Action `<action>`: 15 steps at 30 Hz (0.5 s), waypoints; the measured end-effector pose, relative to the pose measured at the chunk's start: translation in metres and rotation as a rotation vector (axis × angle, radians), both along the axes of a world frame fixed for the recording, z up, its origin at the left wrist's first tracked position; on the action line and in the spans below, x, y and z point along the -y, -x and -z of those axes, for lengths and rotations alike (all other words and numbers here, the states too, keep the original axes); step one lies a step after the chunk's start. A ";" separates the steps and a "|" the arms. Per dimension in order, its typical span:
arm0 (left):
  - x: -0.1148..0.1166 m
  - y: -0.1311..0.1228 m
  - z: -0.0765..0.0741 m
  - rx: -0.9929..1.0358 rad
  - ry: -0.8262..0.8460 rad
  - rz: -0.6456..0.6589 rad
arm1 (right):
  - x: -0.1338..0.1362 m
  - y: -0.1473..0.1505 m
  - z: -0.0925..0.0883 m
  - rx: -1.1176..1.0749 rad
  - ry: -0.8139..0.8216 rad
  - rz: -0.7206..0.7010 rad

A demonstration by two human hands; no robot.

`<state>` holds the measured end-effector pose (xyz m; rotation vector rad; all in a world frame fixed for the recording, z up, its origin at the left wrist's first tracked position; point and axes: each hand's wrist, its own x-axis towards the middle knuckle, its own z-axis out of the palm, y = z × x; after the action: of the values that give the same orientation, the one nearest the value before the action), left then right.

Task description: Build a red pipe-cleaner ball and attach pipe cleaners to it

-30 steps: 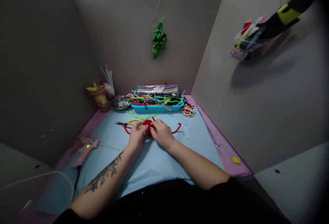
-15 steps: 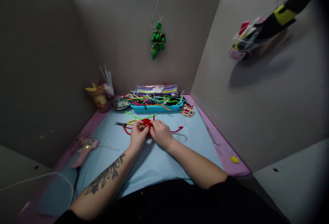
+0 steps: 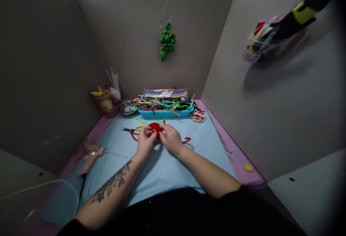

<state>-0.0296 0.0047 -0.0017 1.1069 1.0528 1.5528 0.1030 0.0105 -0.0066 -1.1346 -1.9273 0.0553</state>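
A red fuzzy piece that looks made of pipe cleaners [image 3: 156, 128] is held between both hands over the light blue cloth [image 3: 167, 173]. My left hand [image 3: 146, 140] pinches its left side, fingers closed. On the other side my right hand [image 3: 172, 139] grips its right edge, with a ring on one finger. A loose red pipe cleaner end [image 3: 187, 140] pokes out past the right hand. Just left of the left hand lie scissors [image 3: 129, 130] with dark blades, their handles partly covered by that hand. A green pipe cleaner [image 3: 140, 120] rests behind.
At the back stands a blue tray [image 3: 166, 114] heaped with coloured pipe cleaners, a metal bowl [image 3: 127, 108] beside it. A pink glue gun [image 3: 90, 159] lies left. A beige-and-red piece [image 3: 198, 116], tweezers [image 3: 225, 145] and a yellow disc [image 3: 248, 168] are at right.
The red piece has turned so more of its face shows between the fingers. My right hand has shifted slightly, and the loose red end at right has drawn in. The view has moved a little.
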 end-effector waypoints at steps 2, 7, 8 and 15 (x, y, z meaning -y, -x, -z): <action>0.000 0.000 0.000 -0.011 -0.002 0.000 | -0.001 0.000 0.000 -0.047 0.016 -0.013; 0.003 -0.002 -0.003 0.010 -0.001 0.031 | 0.000 0.001 -0.001 -0.069 0.026 -0.010; 0.003 -0.002 -0.003 0.015 0.000 0.032 | 0.001 0.002 -0.002 -0.067 0.027 -0.008; 0.003 -0.004 -0.004 0.034 -0.023 0.006 | 0.002 0.005 -0.005 -0.099 0.026 0.001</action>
<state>-0.0255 0.0014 0.0020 1.0947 1.0106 1.5770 0.0977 0.0081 -0.0017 -1.1286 -1.8433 0.1338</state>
